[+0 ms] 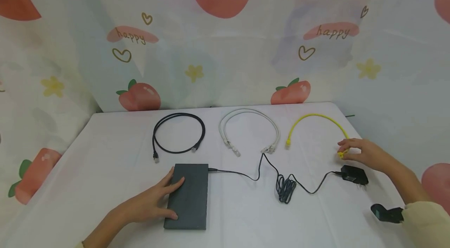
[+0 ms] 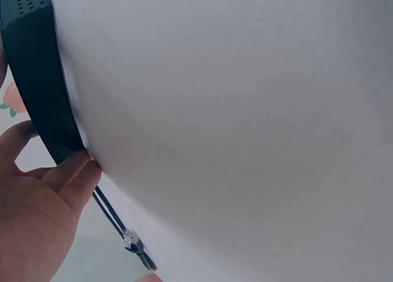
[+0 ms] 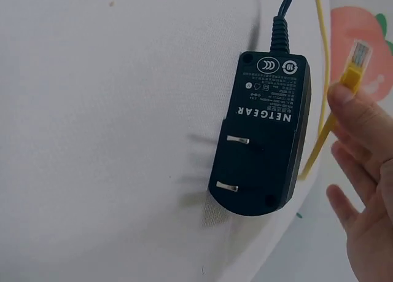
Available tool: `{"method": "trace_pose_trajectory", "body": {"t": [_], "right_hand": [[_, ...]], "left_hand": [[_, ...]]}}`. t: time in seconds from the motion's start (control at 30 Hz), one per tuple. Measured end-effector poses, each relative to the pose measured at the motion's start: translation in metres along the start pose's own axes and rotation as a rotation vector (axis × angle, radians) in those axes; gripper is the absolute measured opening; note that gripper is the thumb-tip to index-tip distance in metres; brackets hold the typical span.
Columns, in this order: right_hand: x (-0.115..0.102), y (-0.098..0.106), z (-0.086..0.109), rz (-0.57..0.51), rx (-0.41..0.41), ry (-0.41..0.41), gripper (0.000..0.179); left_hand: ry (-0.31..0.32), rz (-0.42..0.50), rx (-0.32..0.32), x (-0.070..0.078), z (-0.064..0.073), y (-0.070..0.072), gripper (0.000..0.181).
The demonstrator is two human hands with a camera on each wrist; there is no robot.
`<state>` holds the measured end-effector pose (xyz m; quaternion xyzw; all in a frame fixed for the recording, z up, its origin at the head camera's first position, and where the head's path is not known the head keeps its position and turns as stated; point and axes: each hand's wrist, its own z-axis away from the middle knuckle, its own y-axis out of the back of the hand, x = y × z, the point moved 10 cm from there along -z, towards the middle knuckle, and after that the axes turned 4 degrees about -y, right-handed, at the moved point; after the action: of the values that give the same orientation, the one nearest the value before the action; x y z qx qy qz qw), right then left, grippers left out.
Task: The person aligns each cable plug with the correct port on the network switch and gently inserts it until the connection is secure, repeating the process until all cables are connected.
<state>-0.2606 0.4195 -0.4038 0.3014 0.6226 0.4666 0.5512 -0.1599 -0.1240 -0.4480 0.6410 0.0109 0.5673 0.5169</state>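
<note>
My left hand (image 1: pixel 151 201) rests on the left edge of a flat dark grey network box (image 1: pixel 190 197). Its thumb and index finger lie on the top face, while other fingers touch the long side (image 2: pixel 46 88). At the right, my right hand (image 1: pixel 367 155) pinches one end of a yellow Ethernet cable (image 1: pixel 318 115) between thumb and fingers. The clear plug (image 3: pixel 361 53) sticks out past the thumb in the right wrist view. Just below that hand lies a black NETGEAR power adapter (image 3: pixel 261 134), prongs facing up toward the wrist camera.
A black lead (image 1: pixel 235 173) joins the box to the adapter, with a tied bundle (image 1: pixel 285 189) midway. A coiled black Ethernet cable (image 1: pixel 179 114) and a light grey one (image 1: pixel 247 110) lie farther back. The white table (image 1: pixel 105 154) meets a printed backdrop.
</note>
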Motion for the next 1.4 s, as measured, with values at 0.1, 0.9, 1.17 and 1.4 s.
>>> {"method": "trace_pose_trajectory", "body": {"t": [0.1, 0.9, 1.17, 1.4], "right_hand": [[0.006, 0.001, 0.006, -0.086, 0.004, -0.083, 0.026], [-0.022, 0.074, 0.059, -0.236, 0.907, 0.025, 0.038], [-0.039, 0.081, 0.068, -0.221, 1.049, 0.039, 0.029], [-0.048, 0.075, 0.068, -0.263, 1.002, 0.060, 0.027]], "left_hand": [[0.001, 0.004, 0.000, -0.001, 0.000, -0.001, 0.094], [0.008, 0.008, 0.000, -0.003, 0.001, -0.001, 0.094], [0.010, 0.002, 0.004, -0.002, 0.000, 0.000, 0.094], [0.013, 0.004, -0.001, -0.002, 0.000, -0.001, 0.094]]}}
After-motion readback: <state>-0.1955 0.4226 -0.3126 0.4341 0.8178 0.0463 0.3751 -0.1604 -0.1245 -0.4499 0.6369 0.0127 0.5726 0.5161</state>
